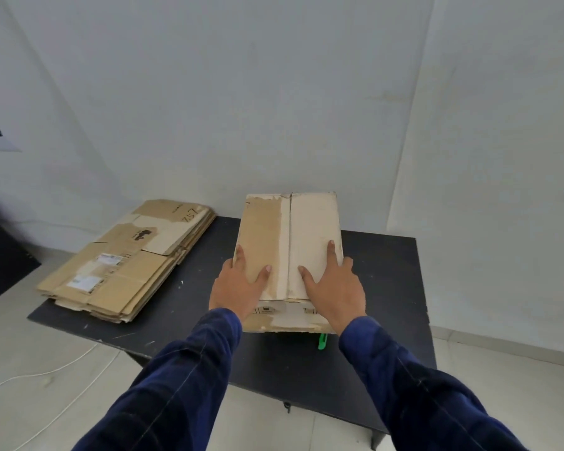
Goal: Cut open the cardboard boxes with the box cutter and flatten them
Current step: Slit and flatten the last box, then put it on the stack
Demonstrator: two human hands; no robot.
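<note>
1. The cardboard box (pixel 290 229) stood closed on the black table (pixel 388 304). Its flap seam (pixel 289 242) ran from 12 to 6 o'clock down the middle of the lid.
2. The left hand (pixel 238 288) lay spread and flat on the lid at about 7 o'clock, and the right hand (pixel 334 288) lay the same way at 5 o'clock. Both thumbs pointed in toward the seam, the outer fingers reached past the lid's side edges, and neither hand held a tool.
3. The box cutter (pixel 322 341) showed only as a green end at 6 o'clock of the box. It lay at the box's near bottom edge and seemed partly trapped beneath it.
4. The step looked like steadying the box before the cut. One palm could best hold the lid down while the other tipped the near edge just enough to free the cutter.
5. The blade should go shallowly along the seam. The holding thumb lay close to that line and would need to move clear first.
6. The stack of flattened boxes (pixel 127 262) lay at 9 o'clock, the likely place for this one.
</note>
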